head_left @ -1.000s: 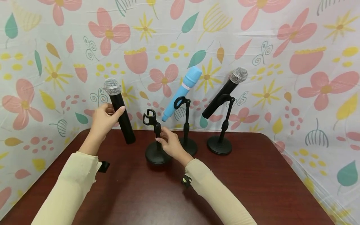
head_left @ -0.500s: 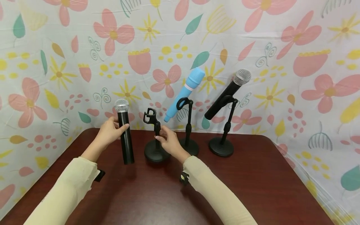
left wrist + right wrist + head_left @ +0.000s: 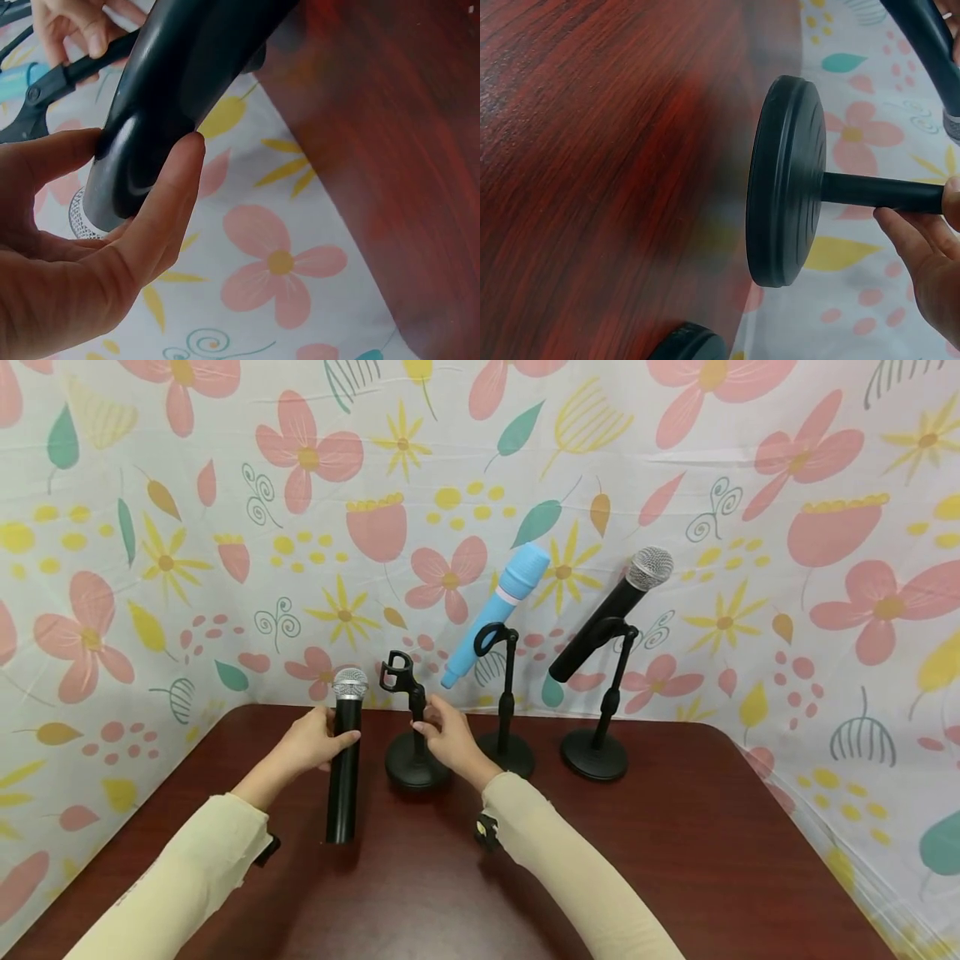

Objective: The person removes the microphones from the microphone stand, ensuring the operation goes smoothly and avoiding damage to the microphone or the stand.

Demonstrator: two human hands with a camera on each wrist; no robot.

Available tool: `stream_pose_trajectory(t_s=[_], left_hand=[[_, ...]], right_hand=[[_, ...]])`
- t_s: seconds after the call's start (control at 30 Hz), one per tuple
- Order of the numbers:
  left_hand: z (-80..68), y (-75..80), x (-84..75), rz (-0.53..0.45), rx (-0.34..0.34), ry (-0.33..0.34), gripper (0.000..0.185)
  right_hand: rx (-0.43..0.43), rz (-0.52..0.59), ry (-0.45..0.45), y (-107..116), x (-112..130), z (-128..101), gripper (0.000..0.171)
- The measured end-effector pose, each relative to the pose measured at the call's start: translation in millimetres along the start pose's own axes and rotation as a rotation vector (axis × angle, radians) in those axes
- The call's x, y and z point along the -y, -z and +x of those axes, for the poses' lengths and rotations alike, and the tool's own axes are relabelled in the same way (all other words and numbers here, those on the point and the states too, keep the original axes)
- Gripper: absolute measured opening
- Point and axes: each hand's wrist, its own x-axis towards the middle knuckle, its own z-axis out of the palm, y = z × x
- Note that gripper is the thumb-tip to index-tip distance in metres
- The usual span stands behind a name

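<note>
Floral-print cloth (image 3: 450, 468) in pink, yellow and green hangs behind a dark reddish wood-grain table (image 3: 675, 860), glossy, with rounded far corners. Left microphone (image 3: 343, 785): up at the table's left part, left of the near-left stand, head up, almost vertical. Since a second ago it has come down and right, nearer that stand, and straightened from a clear lean; half a second ago its head was still higher. Can't tell if the lower end touches the table. Smooth glossy black barrel, silver mesh head.

Left hand (image 3: 307, 745) pinches the barrel just below the head, thumb on one side, fingers on the other. Right hand (image 3: 452, 742) pinches the pole of the near-left stand (image 3: 407, 764), same hold as in the earlier frames. Stand is matte black: thick round base, straight cylindrical pole, open C-shaped clip on top, nothing in the clip.

Right of it, blue microphone (image 3: 489, 614), light blue with a pale band, sits slanted in the ring clip of the middle stand (image 3: 506, 706). Further right, black microphone (image 3: 596, 627), mesh head, slants in the clip of the right stand (image 3: 611, 700); both unchanged. Cream sleeves (image 3: 577, 868), small black device (image 3: 486, 832) at right wrist.
</note>
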Motion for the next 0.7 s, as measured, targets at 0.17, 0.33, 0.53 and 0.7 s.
stream_pose_trajectory(t_s=[0.17,0.33,0.53,0.7], left_hand=[[-2.6,-7.7,3.4,0.022,0.032,0.009,0.042],[-7.8,-14.3,3.9,0.02,0.069,0.016,0.039],[-13.8,-22.5,7.2,0.009,0.095,0.036,0.038],[-16.8,-27.7,11.4,0.006,0.114,0.043,0.039]], right_hand=[[0.004,-0.001,-0.024,-1.6,-0.7,3.3,0.021],[0.0,-0.007,-0.043,-2.0,0.0,5.8,0.021],[-0.009,-0.001,-0.029,-6.1,0.3,7.8,0.024],[-0.021,0.016,-0.042,-10.1,-0.7,10.1,0.031]])
